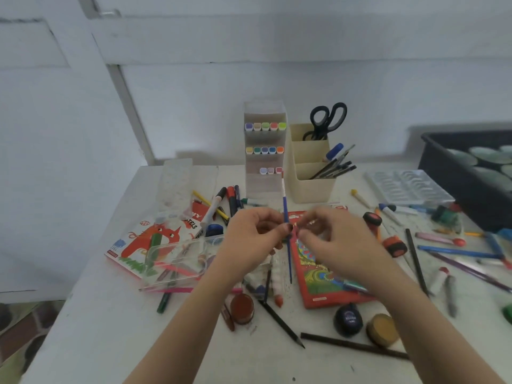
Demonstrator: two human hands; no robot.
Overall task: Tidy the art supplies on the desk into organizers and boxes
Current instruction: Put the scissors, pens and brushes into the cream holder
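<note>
My left hand (250,236) pinches a thin blue-handled paintbrush (285,209) near its middle, holding it almost upright above the desk. My right hand (335,236) is just to the right of it, its fingertips curled close to the brush; blur hides whether they touch it. Behind the hands stand a clear tiered marker organizer (264,151) with rows of coloured marker caps and a cream pen holder (310,176) with scissors (325,120) and several pens. Loose pens, pencils and markers lie scattered over the white desk (110,314).
A pastel box with a fox (144,239) and a clear plastic case (177,259) lie at left. A red colouring book (318,273) lies under the hands. Small paint pots (242,309) sit in front. At right are a clear palette tray (407,187) and a dark bin (471,173).
</note>
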